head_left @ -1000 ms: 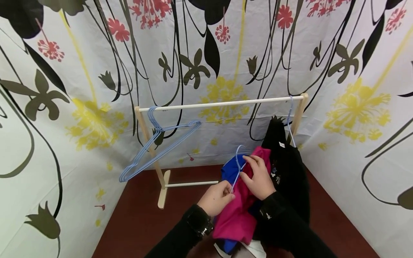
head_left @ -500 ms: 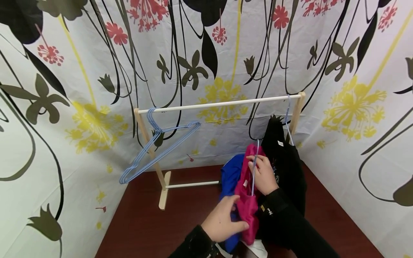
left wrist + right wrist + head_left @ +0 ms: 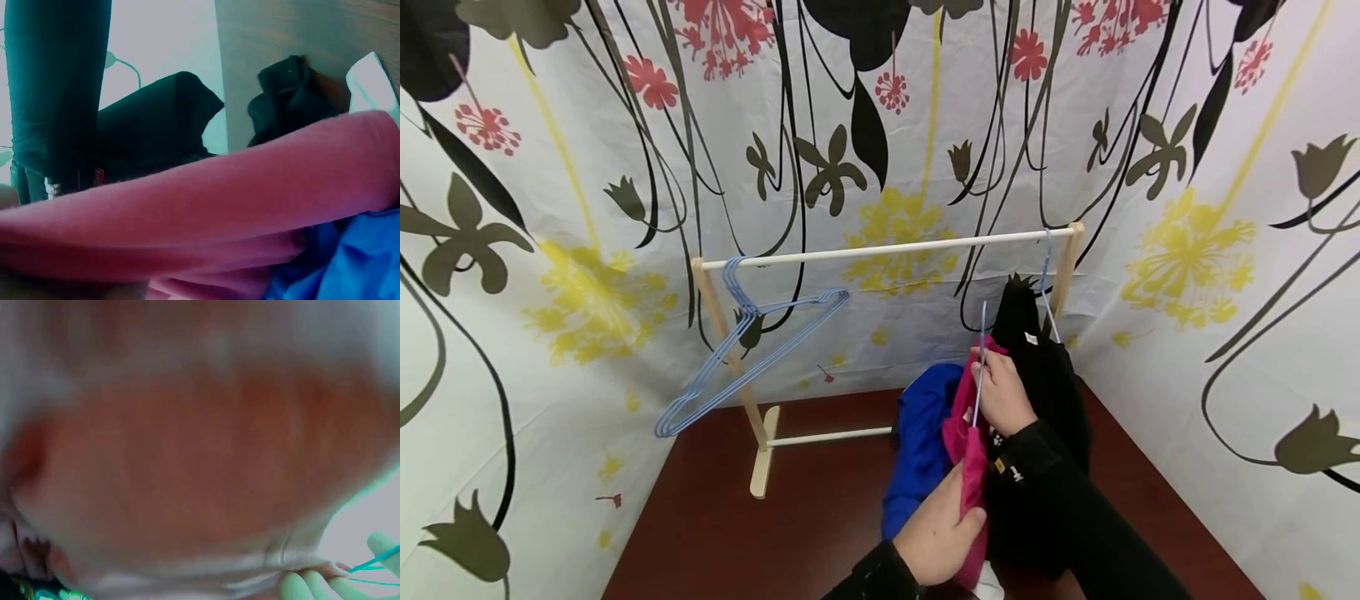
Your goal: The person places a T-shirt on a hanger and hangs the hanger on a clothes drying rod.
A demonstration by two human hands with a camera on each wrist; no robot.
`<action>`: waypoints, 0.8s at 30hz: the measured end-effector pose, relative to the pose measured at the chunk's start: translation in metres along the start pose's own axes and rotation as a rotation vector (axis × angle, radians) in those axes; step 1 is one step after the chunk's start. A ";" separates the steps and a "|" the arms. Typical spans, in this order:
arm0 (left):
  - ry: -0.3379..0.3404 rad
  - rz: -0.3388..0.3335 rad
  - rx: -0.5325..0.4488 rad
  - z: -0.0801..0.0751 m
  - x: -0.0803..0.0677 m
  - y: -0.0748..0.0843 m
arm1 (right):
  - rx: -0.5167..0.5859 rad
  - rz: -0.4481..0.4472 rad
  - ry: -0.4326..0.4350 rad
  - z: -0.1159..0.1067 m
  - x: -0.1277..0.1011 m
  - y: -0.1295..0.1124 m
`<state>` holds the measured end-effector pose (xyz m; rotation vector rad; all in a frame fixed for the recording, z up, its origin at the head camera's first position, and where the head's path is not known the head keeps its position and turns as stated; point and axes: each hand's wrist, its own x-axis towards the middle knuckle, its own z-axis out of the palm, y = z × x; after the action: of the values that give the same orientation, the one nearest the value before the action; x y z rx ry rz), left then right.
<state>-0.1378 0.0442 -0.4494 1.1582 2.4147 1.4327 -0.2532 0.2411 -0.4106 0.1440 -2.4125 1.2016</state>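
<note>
A pink garment [image 3: 968,475] hangs partly on a light-blue clothes hanger [image 3: 981,358], seen nearly edge-on in the head view. My left hand [image 3: 942,529] grips the garment's lower part, thumb on the near side. With my right hand [image 3: 1006,396] I hold the hanger and the pink cloth below its hook. The left wrist view has the pink garment [image 3: 225,194] stretched across it. In the right wrist view, fingertips of the right hand [image 3: 319,587] pinch cloth beside a thin hanger wire [image 3: 375,559]; a blurred reddish surface fills most of that view.
A wooden rack with a white rail [image 3: 887,249] stands behind. Several blue hangers [image 3: 752,358] hang at its left end, and a black garment [image 3: 1045,417] on a hanger [image 3: 1047,283] at its right. A blue garment [image 3: 921,450] lies beneath the left side of the pink one.
The hanger and pink garment have turned edge-on. My left hand let go of the hanger, opened, moved down and now grips the pink cloth. The right hand keeps near the hanger's neck.
</note>
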 end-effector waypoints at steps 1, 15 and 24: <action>0.008 -0.012 -0.007 -0.001 0.002 0.002 | 0.031 0.011 -0.023 -0.001 0.000 -0.001; 0.055 -0.090 0.022 -0.024 0.041 0.034 | 0.227 -0.017 -0.160 -0.022 -0.002 -0.037; 0.065 -0.112 0.069 -0.036 0.070 0.055 | 0.270 -0.015 -0.130 -0.045 0.017 -0.066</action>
<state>-0.1722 0.0796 -0.3668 0.9860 2.5477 1.3845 -0.2346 0.2374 -0.3311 0.3311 -2.3397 1.5509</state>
